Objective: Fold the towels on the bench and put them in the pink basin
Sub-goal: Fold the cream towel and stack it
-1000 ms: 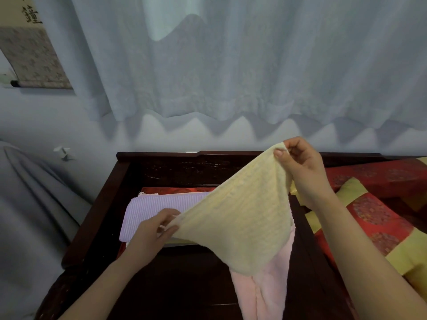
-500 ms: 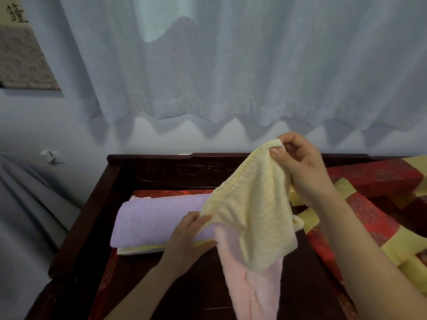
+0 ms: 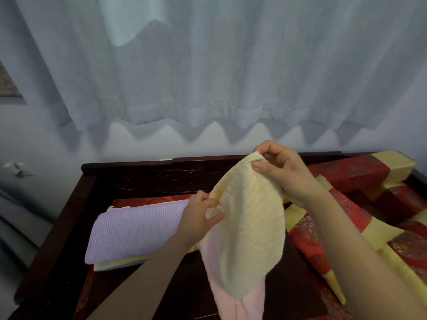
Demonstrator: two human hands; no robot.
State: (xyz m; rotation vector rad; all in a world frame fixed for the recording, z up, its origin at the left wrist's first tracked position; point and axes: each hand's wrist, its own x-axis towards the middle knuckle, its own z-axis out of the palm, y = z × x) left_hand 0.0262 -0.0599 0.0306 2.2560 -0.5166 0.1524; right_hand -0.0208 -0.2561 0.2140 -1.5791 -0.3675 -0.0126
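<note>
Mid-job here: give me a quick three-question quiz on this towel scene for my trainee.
1. True or false: both hands grip the yellow towel.
2. Which hand holds the towel's top corner? A) left hand B) right hand
3. What colour is the folded towel on top of the stack on the bench?

Key: 1 true; 2 B; 3 purple.

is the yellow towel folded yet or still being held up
Not folded: the yellow towel hangs loose in the air, pinched by the right hand at its top and the left hand at its edge.
</note>
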